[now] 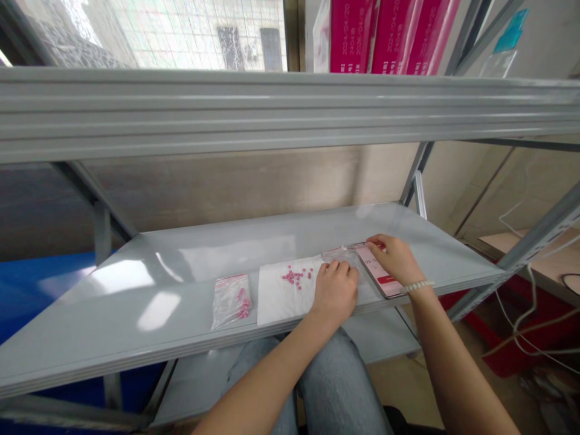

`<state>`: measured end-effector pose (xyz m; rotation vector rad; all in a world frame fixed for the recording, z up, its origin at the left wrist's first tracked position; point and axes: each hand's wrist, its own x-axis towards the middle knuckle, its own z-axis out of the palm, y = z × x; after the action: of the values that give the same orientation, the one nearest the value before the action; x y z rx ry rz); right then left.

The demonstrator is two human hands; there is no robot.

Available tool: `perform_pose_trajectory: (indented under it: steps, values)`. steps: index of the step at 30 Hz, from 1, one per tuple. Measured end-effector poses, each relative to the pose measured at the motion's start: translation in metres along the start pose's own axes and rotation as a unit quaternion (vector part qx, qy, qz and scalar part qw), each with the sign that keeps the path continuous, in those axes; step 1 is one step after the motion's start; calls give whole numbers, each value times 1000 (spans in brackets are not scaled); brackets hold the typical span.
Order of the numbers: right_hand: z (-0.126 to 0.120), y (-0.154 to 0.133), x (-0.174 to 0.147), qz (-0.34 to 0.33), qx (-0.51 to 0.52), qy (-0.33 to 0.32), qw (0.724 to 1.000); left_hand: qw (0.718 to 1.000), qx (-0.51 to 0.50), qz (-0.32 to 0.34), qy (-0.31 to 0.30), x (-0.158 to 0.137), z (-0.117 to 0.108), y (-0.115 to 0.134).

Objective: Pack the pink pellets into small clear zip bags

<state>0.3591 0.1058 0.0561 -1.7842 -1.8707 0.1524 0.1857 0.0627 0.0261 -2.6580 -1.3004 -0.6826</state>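
My left hand (336, 289) lies palm down, fingers loosely bent and a little apart, on a clear plastic bag (333, 254) at the right edge of a white sheet (276, 296). Small pink tablets (294, 276) are scattered over the sheet. Left of it lies a clear zip bag (224, 299) with several pink pieces in its right side. Over the upper right edge of a smartphone (376, 272) is my right hand (395, 260), its fingers bent and the thumb apart from them. The phone's lit screen shows digits and a red button. A beaded bracelet (417, 286) circles my right wrist.
The grey shelf board (181, 326) has a raised front edge above my knees. A thick upper shelf beam (226, 115) crosses overhead, carrying pink boxes (389, 36) and a blue-capped bottle (510, 39). Metal posts stand at both sides. Loose cables (519, 326) hang at the right.
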Motion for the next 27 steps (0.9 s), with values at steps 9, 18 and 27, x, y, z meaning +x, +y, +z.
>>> perform_pose_trajectory:
  steps: [9, 18, 27]
  values:
    - [-5, 46, -45, 144, -129, -33, 981, 997, -22, -34, 69, -11, -4, -9]
    - [7, 4, -38, 192, -215, -94, 953, 937, -102, -84, 325, -76, -45, -7]
    - [16, 19, -36, 220, -145, -59, 963, 879, -11, -226, 420, -167, -69, -39]
